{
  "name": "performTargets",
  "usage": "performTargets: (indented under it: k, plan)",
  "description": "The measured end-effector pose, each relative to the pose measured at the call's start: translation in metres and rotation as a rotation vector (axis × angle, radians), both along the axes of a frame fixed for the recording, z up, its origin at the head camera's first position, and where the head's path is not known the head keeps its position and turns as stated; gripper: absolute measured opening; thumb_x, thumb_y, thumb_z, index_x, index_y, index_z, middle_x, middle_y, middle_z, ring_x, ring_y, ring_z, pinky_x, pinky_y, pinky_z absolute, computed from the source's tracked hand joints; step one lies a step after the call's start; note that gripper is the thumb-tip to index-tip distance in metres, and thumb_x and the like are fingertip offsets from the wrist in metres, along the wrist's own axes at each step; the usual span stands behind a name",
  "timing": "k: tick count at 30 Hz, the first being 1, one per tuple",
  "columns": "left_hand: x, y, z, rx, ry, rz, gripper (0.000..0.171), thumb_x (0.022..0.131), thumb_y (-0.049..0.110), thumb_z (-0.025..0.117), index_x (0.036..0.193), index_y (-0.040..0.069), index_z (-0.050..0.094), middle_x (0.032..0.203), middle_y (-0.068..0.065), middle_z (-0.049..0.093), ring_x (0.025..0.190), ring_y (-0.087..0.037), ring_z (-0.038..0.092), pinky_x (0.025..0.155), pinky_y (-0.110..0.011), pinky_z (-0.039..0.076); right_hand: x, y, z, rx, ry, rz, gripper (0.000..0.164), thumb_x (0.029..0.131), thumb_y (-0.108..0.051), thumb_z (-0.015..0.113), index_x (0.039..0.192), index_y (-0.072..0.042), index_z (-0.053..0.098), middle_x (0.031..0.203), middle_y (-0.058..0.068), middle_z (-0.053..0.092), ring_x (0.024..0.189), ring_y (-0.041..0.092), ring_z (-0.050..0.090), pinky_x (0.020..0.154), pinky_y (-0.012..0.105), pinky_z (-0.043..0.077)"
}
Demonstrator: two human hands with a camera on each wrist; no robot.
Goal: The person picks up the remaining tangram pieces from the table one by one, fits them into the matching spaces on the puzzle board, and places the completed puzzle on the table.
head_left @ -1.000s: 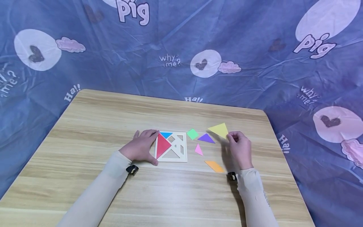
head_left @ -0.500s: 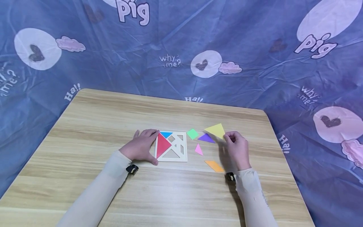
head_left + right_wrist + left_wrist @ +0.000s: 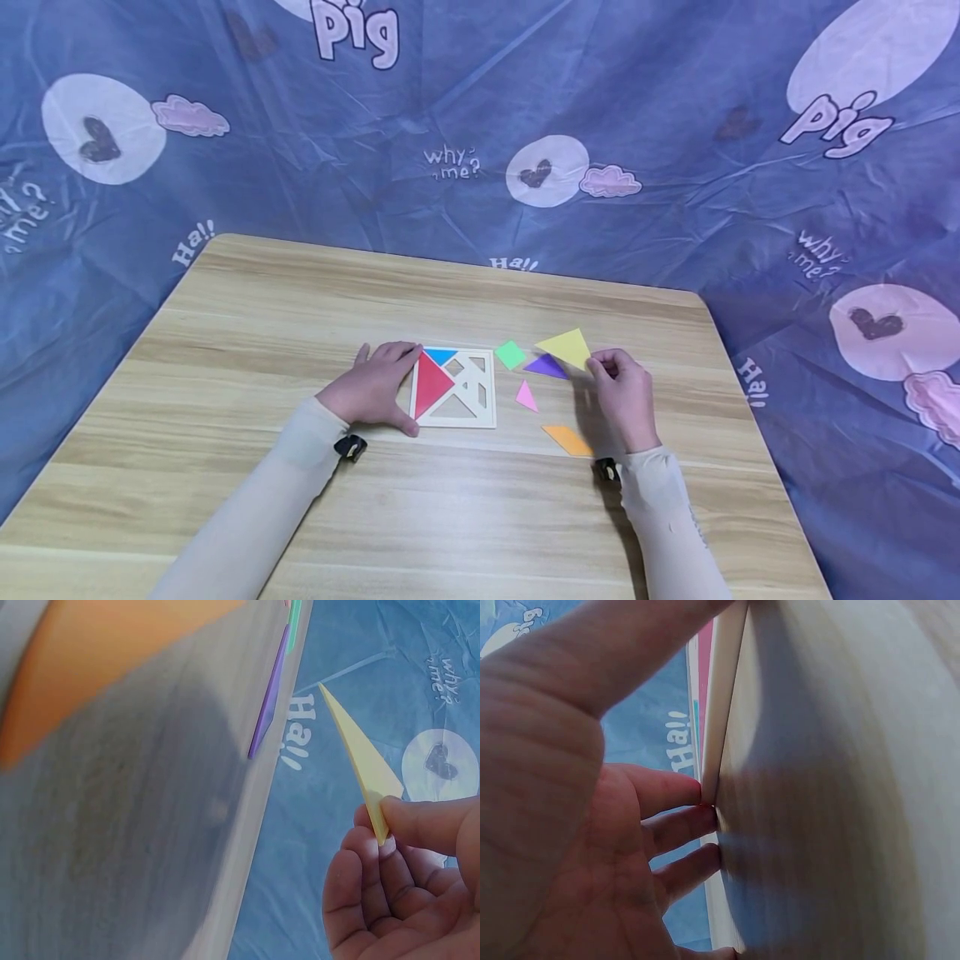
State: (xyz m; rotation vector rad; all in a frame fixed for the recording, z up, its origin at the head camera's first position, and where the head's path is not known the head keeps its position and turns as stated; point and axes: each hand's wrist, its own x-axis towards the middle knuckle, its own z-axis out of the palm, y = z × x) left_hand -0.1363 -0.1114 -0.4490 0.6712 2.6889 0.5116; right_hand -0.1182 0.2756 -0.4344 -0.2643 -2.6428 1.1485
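Note:
In the head view a white tangram tray [image 3: 487, 408] lies flat on the table, with a red triangle [image 3: 432, 387] and a blue triangle [image 3: 439, 356] set in its left part. My left hand [image 3: 371, 387] holds the tray's left side, thumb at the near corner and fingers at the far one. Between thumb and fingers my right hand [image 3: 626, 397] pinches one corner of a large yellow triangle [image 3: 567, 347], raised above the table. The right wrist view shows the yellow triangle [image 3: 364, 754] tilted, nearly edge-on. Beneath it, a purple triangle [image 3: 547, 367] is partly covered.
Right of the tray lie a green square [image 3: 511, 355], a pink triangle [image 3: 526, 397] and an orange parallelogram [image 3: 567, 440]. A blue printed cloth [image 3: 375, 192] hangs behind the wooden table [image 3: 450, 525]. A small black device [image 3: 350, 448] sits on the left wrist.
My right hand has moved a short way left with the yellow triangle, which now overlaps the purple one in the head view. The left hand and tray have stayed put.

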Motion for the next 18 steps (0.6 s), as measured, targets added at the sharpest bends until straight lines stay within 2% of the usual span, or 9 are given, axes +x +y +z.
performTargets:
  k: [12, 18]
  plan:
    - [0.0001, 0.0010, -0.0019, 0.005, 0.001, 0.005, 0.133, 0.063, 0.062, 0.093, 0.164, 0.007, 0.025, 0.166, -0.012, 0.031, 0.152, -0.035, 0.026, 0.121, -0.073, 0.010, 0.0016, -0.0054, 0.0009, -0.003, -0.031, 0.019, 0.011, 0.099, -0.013, 0.069, 0.103, -0.002, 0.072, 0.093, 0.014, 0.072, 0.081, 0.020, 0.062, 0.064, 0.018, 0.050]
    - [0.0003, 0.0007, -0.0020, 0.020, -0.006, 0.006, 0.133, 0.063, 0.061, 0.093, 0.165, 0.009, 0.025, 0.166, -0.012, 0.031, 0.153, -0.035, 0.025, 0.121, -0.073, 0.009, 0.0025, -0.0063, 0.0008, 0.007, -0.017, 0.032, 0.012, 0.099, -0.013, 0.070, 0.101, -0.002, 0.072, 0.092, 0.014, 0.073, 0.079, 0.018, 0.062, 0.063, 0.017, 0.050]
